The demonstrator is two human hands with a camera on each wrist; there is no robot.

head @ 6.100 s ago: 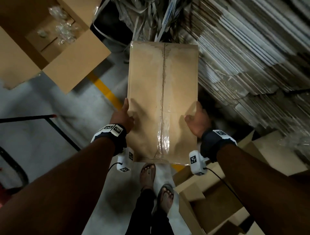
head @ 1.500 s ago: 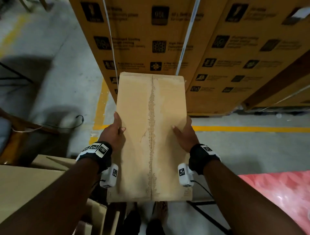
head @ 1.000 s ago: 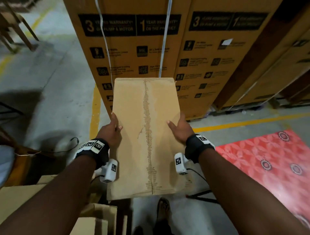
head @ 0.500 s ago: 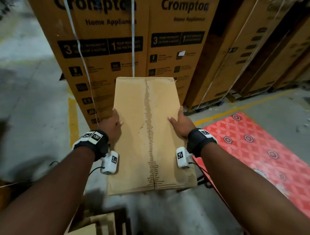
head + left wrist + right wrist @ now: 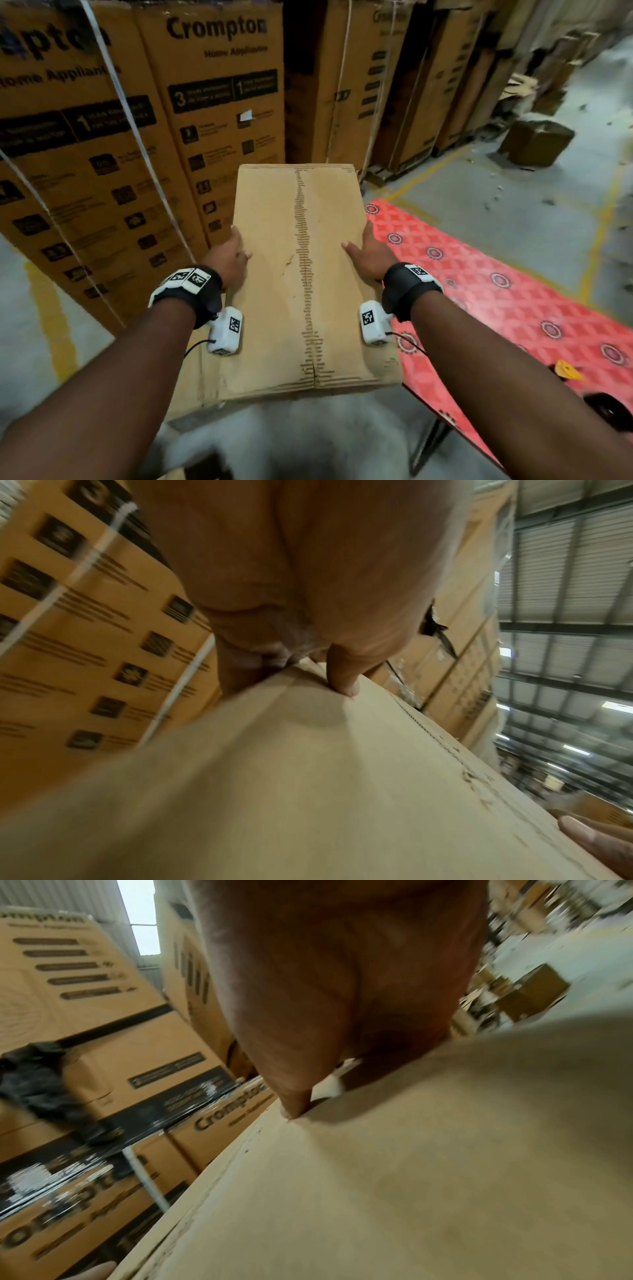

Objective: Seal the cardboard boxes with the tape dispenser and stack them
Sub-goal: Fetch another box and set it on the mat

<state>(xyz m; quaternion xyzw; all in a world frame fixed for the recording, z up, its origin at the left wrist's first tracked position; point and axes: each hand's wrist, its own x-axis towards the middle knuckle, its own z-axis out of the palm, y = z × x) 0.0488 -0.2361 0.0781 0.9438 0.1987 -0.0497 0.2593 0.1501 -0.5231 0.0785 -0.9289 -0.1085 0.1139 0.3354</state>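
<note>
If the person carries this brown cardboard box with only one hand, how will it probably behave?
The cardboard box is long, and the left hand and right hand hold its opposite sides, so one-handed it would likely tip. Its top looks dented, so probably soft. The weight cannot be judged.

Warehouse: strapped appliance cartons (image 5: 212, 113) stacked high.

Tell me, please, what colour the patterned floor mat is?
Red patterned floor mat: red with dark round motifs; head view.

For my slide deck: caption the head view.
Both hands, left hand and right hand, carry a flat cardboard box past stacked Crompton cartons.
</note>
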